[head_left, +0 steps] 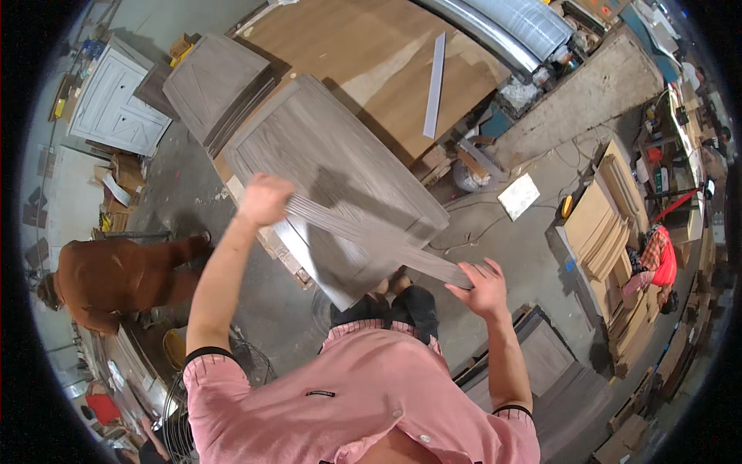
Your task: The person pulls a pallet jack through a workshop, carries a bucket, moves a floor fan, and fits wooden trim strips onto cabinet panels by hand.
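The right hand cups the near end of a long grey strip, fingers spread along its edge, thumb out. The left hand closes in a fist round the far end, so the strip hangs slanted between both hands, just above a grey panel lying on a stack. Beyond that sits a brown board with a pale slat on it. A person in brown bends at the left; another in red crouches by stacked boards, right.
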Available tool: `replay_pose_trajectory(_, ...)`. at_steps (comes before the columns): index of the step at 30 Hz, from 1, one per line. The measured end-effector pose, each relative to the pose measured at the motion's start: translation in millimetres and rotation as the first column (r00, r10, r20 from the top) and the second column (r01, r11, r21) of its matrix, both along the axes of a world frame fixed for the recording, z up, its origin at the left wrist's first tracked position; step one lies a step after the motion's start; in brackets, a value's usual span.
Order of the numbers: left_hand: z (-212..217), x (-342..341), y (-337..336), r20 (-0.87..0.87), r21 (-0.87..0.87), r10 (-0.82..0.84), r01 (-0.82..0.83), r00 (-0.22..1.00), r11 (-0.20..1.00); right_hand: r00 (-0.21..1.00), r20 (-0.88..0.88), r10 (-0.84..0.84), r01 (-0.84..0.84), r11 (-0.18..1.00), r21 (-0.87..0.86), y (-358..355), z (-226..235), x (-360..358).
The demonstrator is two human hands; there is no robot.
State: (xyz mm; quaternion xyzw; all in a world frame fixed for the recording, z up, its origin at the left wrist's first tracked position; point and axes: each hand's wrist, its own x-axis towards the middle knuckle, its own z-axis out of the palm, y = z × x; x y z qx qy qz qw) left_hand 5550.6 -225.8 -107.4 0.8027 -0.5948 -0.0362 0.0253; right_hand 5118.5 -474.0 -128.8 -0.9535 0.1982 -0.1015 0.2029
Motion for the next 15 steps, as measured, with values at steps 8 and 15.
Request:
replay_pose_trajectory(8,-101.3,10.5,102.8,-0.182,-0.084,0.796,-0.815,0.578,0.573,0.933,0.075,-0.352,0.343,0.933,0.111,-19.4,-46.5,-67.1)
replay_pose_trajectory(15,-221.8,-114.2,65.8,-0.841,-0.104,0.53,-0.993,0.113,0.047,0.881,0.2,-0.429,0.371,0.888,0.273,11.6,-41.1,71.7)
